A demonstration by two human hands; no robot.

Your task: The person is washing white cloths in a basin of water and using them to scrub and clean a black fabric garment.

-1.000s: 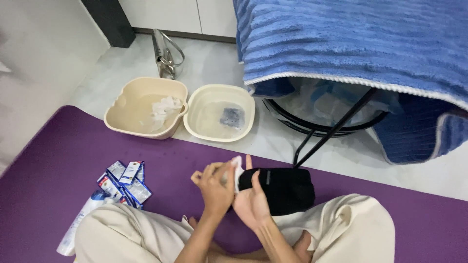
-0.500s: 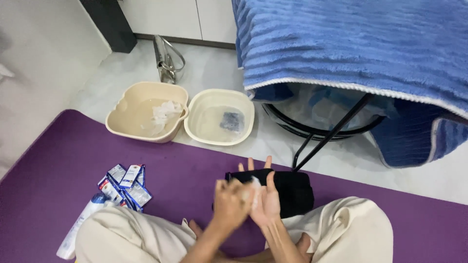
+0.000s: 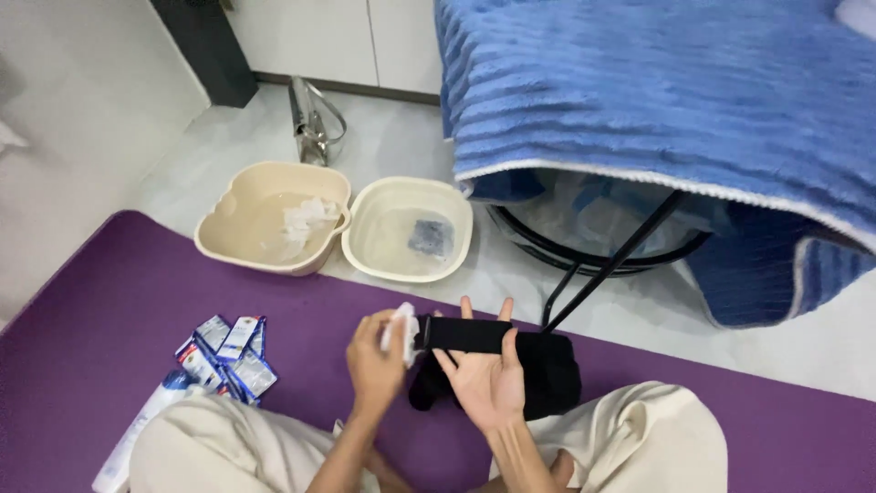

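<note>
I see two round tan plastic tubs [image 3: 274, 228] holding water and cloth. My left hand [image 3: 376, 361] pinches a small white packet [image 3: 399, 327]; my right hand [image 3: 488, 383] lies open under soft black cloth [image 3: 474, 336].

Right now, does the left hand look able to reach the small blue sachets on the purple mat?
Probably yes. The left hand holds a small white item, but the blue sachets lie to its left on the purple mat, with only bare mat between them; it would first need to free its fingers.

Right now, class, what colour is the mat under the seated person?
Purple: the mat shows plainly in the head view.
</note>
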